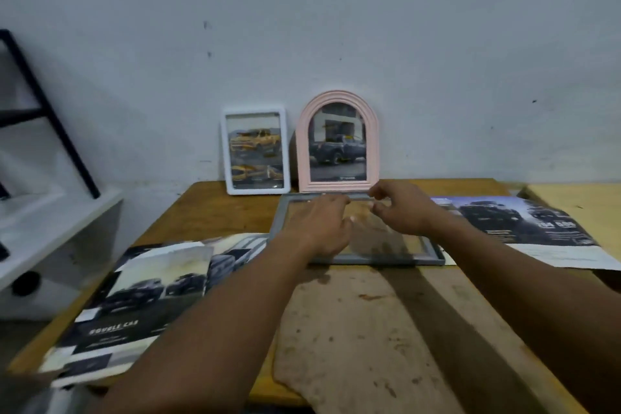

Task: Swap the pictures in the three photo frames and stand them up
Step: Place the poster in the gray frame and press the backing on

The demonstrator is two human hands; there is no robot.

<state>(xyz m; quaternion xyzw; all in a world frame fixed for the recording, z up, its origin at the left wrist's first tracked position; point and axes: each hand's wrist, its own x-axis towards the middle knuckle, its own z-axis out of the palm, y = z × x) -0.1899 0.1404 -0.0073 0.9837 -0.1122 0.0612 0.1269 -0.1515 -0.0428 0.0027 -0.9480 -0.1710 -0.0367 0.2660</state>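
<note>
A grey rectangular frame [396, 257] lies flat on the wooden table [208, 212], with see-through glass and no picture visible inside. My left hand [319, 225] rests palm down on its left half. My right hand [400, 212] hovers over its far edge with thumb and fingers pinched close; what it grips I cannot tell. Behind them a white frame [256, 151] with a yellow pickup picture and a pink arched frame [337, 141] with a dark pickup picture stand against the wall.
Car brochures [134, 299] lie at the table's front left. A loose car picture sheet [524, 228] lies at the right. A white shelf [50, 225] with a black bracket stands to the left. A lighter board [581, 205] adjoins at far right.
</note>
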